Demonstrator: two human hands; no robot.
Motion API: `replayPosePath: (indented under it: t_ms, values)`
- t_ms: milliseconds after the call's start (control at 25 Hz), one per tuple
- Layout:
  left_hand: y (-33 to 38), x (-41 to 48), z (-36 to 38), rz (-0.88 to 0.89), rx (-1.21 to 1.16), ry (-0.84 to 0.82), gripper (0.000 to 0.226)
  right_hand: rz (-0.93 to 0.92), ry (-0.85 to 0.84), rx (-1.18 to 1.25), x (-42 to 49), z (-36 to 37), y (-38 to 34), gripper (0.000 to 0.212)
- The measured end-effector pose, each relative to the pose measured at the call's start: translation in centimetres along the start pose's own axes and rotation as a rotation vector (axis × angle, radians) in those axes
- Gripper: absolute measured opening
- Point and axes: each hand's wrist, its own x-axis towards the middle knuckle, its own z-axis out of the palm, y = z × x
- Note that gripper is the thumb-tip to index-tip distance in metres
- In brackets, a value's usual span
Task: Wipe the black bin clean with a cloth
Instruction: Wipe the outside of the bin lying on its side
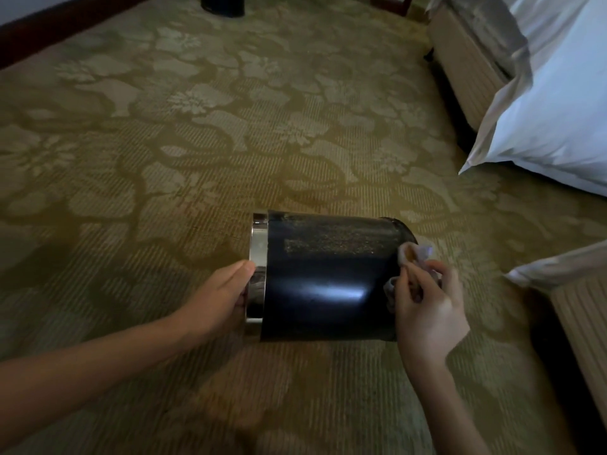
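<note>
Lying on its side over the olive floral-patterned carpet [230,126], the glossy black cylindrical bin [328,277] points its shiny metal rim band [258,267] to the left and its base to the right. The left hand [220,297] grips that rim with curled fingers, while the right hand [427,310] clutches a crumpled pale cloth [414,254] against the bin's base end. A white pillow [558,110] rests on the bed at the upper right.
</note>
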Motion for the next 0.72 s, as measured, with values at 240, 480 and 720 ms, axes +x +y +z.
replayPosePath:
  t_ms: [240,480,720]
  values:
    - [-0.2,-0.2,0.2,-0.017,-0.048,0.024,0.036,-0.403,-0.154,0.161,-4.8,1.9,-10.9,0.018]
    - [0.2,0.0,-0.4,-0.061,0.021,-0.029,0.04,-0.487,-0.167,0.151,-3.3,0.8,-6.1,0.025]
    - [0.6,-0.5,0.0,-0.015,0.085,-0.028,0.04,-0.1,-0.019,0.006,-0.8,-0.8,0.1,0.015]
